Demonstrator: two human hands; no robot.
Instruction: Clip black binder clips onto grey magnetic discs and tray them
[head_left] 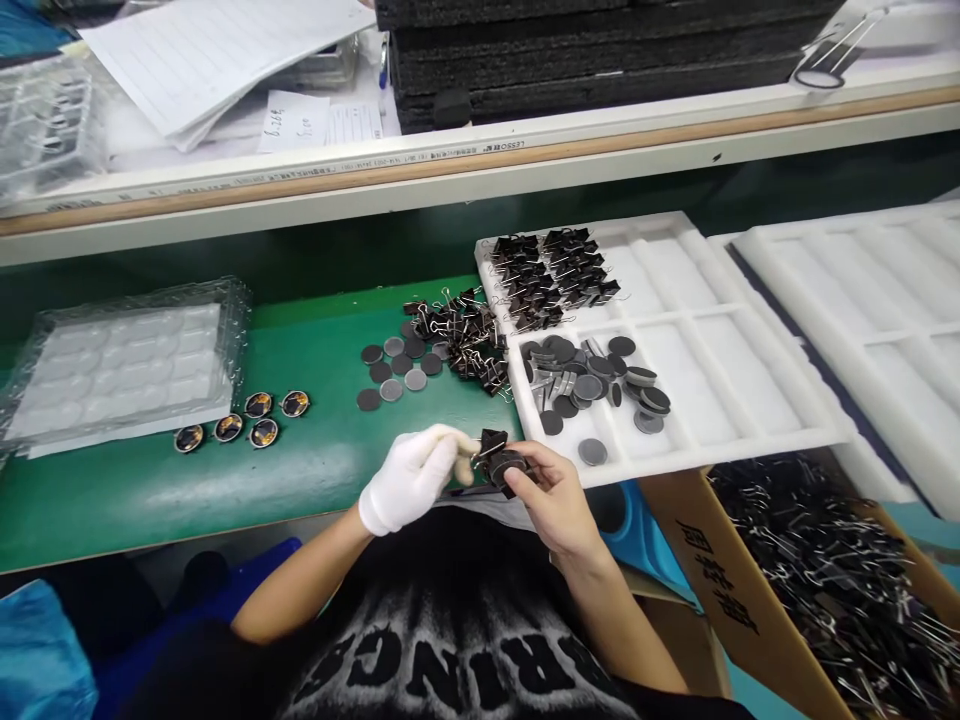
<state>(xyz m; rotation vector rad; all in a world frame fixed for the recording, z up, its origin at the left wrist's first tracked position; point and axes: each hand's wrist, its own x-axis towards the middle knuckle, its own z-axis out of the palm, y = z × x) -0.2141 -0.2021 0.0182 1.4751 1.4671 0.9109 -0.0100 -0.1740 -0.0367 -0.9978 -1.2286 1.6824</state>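
Note:
In front of my chest, my left hand [416, 470], in a white glove, is closed at the wire handle of a black binder clip [493, 441]. My bare right hand [556, 497] grips a dark round disc [507, 464] between thumb and fingers, right against that clip. Part of the disc is hidden by the fingers. Just beyond the hands, a heap of binder clips [469, 340] lies on the green tabletop beside loose grey and black discs [402, 364]. The white compartment tray [720, 385] to the right holds rows of clips [541, 278] and a pile of discs [592, 385].
Several round pieces with orange-and-black faces [259, 405] lie left, near a clear plastic tray [124, 375]. A second white tray [892, 300] stands far right. Below it, a cardboard box [731, 570] is full of binder clips. A shelf edge [450, 165] crosses behind, carrying black foam sheets [600, 55].

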